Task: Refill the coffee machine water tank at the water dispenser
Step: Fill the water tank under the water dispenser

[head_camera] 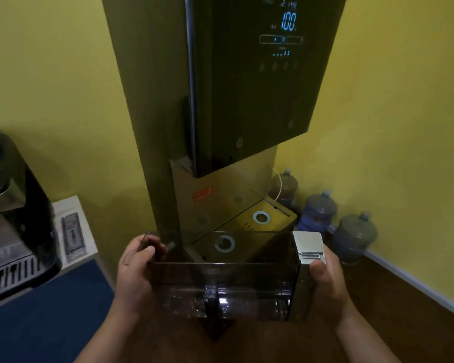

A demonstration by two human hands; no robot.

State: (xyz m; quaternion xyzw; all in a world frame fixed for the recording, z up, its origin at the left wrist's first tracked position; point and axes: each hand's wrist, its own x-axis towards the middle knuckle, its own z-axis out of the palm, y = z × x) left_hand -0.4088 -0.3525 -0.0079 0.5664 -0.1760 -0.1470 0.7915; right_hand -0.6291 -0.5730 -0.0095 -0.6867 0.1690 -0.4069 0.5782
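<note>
- Smoked clear water tank [220, 279] was held level at 6 o'clock, in front of the water dispenser [247, 87]; no water discernible inside.
- Left hand [135, 273] clamped its left end, thumb over the rim.
- Right hand [325, 281] clamped the silver-capped right end.
- Three large bottles [317, 210] stood at 3 o'clock; contents unclear.

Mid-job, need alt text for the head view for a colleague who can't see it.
Both hands, left hand and right hand, hold an open, smoky transparent water tank by its ends in front of a tall water dispenser whose dark panel shows 100. A coffee machine sits at left; three water bottles stand on the floor at right.
</note>
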